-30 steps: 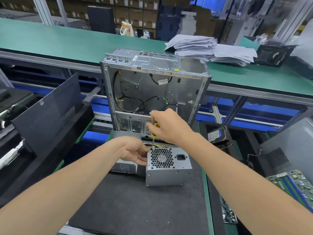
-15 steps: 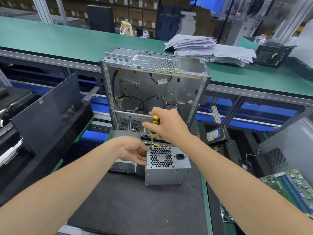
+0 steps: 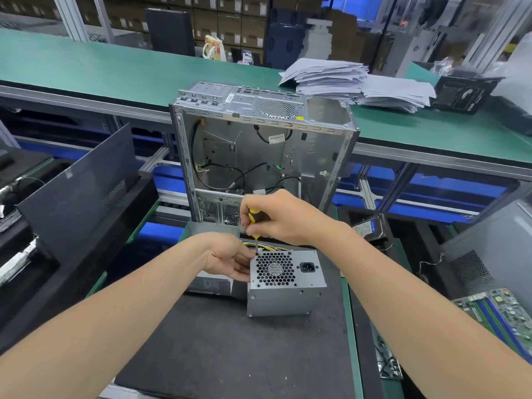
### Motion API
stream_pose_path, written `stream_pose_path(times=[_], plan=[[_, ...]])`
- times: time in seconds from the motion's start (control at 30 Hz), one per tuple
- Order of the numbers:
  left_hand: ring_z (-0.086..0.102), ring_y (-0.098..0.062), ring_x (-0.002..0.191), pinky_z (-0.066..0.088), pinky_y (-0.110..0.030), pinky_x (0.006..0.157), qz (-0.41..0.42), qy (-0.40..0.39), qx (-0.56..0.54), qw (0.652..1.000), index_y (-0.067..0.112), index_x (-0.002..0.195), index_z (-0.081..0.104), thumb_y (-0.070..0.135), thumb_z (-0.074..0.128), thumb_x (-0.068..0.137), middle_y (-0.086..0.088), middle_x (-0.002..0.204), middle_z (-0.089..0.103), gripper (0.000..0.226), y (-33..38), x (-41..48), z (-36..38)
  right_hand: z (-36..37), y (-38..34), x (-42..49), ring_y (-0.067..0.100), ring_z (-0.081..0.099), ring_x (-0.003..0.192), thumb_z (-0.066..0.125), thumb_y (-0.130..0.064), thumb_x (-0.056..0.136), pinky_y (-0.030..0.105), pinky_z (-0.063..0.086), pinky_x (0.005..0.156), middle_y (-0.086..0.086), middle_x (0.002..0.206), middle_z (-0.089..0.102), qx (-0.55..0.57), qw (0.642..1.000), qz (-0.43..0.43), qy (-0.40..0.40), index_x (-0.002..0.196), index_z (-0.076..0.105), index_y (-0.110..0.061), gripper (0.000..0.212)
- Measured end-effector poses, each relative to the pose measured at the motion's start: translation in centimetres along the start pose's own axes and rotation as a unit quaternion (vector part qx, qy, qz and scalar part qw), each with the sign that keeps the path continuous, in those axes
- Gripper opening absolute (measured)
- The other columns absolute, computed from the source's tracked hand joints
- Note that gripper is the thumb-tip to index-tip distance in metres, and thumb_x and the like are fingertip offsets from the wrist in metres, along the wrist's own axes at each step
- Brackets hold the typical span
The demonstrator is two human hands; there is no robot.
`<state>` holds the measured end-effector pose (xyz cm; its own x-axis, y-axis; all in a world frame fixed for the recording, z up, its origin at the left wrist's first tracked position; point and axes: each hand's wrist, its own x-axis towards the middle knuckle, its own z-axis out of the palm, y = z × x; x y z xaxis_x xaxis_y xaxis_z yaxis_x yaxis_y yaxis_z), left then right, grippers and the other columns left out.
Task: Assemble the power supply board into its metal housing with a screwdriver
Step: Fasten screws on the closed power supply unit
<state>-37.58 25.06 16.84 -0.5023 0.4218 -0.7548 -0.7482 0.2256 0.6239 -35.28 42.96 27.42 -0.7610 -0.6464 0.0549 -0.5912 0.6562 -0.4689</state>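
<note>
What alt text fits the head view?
The right hand holds a yellow screwdriver tip-down at the top left corner of a metal power supply, which the left hand holds; an open case stands behind.

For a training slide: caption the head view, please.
Right hand holds a screwdriver tip-down on the power supply; left hand steadies it.

The only view, from the person's head, looks forward and down, close above the power supply (image 3: 285, 298) on the dark surface (image 3: 230, 355).
</note>
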Motion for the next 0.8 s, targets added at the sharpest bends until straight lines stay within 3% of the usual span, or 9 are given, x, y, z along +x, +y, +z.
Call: stream_pose_path(times=[0.13,0.2,0.33,0.4,0.47,0.57,0.63,0.7,0.8], plan=[[0.067,-0.034,0.110,0.055,-0.047,0.095,-0.003,0.000,-0.006,1.000,0.002,0.119,0.059,0.001,0.050,0.105,-0.022,0.113,0.070,0.017,0.1,-0.1,0.1,1.6,-0.3,0.5,0.025,0.051,0.067,0.072,-0.049,0.094,0.038,0.046,0.058,-0.002,0.067,0.053,-0.074,0.977,0.128,0.155,0.086,0.051,-0.015,0.041],[0.066,-0.034,0.111,0.056,-0.047,0.095,0.000,-0.003,-0.007,1.000,0.003,0.122,0.059,0.002,0.051,0.105,-0.022,0.116,0.069,0.019,0.1,-0.1,0.0,2.3,-0.4,0.6,0.027,0.047,0.063,0.070,-0.052,0.095,0.038,0.043,0.056,0.000,0.064,0.048,-0.085,0.969,0.140,0.184,0.082,0.045,-0.014,0.048],[0.069,-0.034,0.105,0.058,-0.046,0.092,0.009,-0.014,-0.001,1.000,0.000,0.117,0.062,0.001,0.052,0.103,-0.021,0.106,0.072,0.018,-0.1,0.0,-0.3,1.2,0.0,0.2,0.010,0.056,0.073,0.069,-0.036,0.098,0.031,0.045,0.064,-0.008,0.084,0.062,-0.001,0.996,0.029,0.086,0.102,0.056,-0.025,0.018],[0.071,-0.033,0.101,0.060,-0.045,0.088,0.012,-0.020,0.006,1.000,-0.001,0.112,0.063,0.000,0.053,0.102,-0.021,0.103,0.074,0.015,0.0,0.0,-0.4,0.5,0.0,-0.1,0.008,0.062,0.082,0.069,-0.021,0.098,0.026,0.048,0.071,-0.012,0.096,0.068,0.054,0.998,-0.019,-0.009,0.110,0.057,-0.029,0.019],[0.072,-0.033,0.098,0.061,-0.044,0.085,0.017,-0.026,0.012,0.999,-0.001,0.111,0.063,0.000,0.052,0.102,-0.021,0.102,0.074,0.014,0.0,0.0,-0.3,0.3,0.1,-0.2,0.009,0.067,0.090,0.071,-0.015,0.097,0.028,0.053,0.080,-0.012,0.100,0.072,0.077,0.996,-0.031,-0.040,0.109,0.060,-0.030,0.022],[0.071,-0.034,0.101,0.060,-0.046,0.088,0.011,-0.021,0.005,1.000,-0.001,0.113,0.063,0.000,0.051,0.102,-0.021,0.103,0.074,0.016,0.1,0.2,-0.4,0.7,0.4,0.0,0.011,0.072,0.069,0.078,-0.021,0.093,0.035,0.060,0.068,-0.003,0.085,0.074,0.117,0.991,0.039,0.043,0.094,0.062,-0.025,0.016],[0.073,-0.034,0.099,0.061,-0.046,0.085,0.006,-0.021,0.004,1.000,0.000,0.117,0.063,0.001,0.052,0.102,-0.021,0.103,0.075,0.019,0.1,0.2,-0.3,1.5,0.2,0.1,0.011,0.070,0.054,0.081,-0.032,0.091,0.025,0.058,0.056,0.000,0.070,0.072,0.123,0.976,0.116,0.134,0.088,0.059,-0.019,0.026],[0.075,-0.033,0.095,0.063,-0.045,0.081,0.004,-0.021,0.000,1.000,0.001,0.120,0.062,0.001,0.054,0.101,-0.021,0.104,0.075,0.021,0.1,0.1,-0.3,2.3,0.0,0.2,0.010,0.066,0.052,0.080,-0.043,0.089,0.017,0.053,0.058,0.001,0.061,0.069,0.070,0.961,0.175,0.203,0.084,0.055,-0.015,0.039],[0.075,-0.033,0.097,0.063,-0.045,0.082,0.006,-0.023,0.004,1.000,0.000,0.119,0.062,0.002,0.055,0.101,-0.022,0.107,0.075,0.020,0.1,0.1,-0.4,2.6,0.0,0.3,0.021,0.066,0.066,0.077,-0.048,0.090,0.037,0.056,0.070,0.002,0.067,0.069,0.047,0.965,0.157,0.206,0.088,0.054,-0.017,0.039]])
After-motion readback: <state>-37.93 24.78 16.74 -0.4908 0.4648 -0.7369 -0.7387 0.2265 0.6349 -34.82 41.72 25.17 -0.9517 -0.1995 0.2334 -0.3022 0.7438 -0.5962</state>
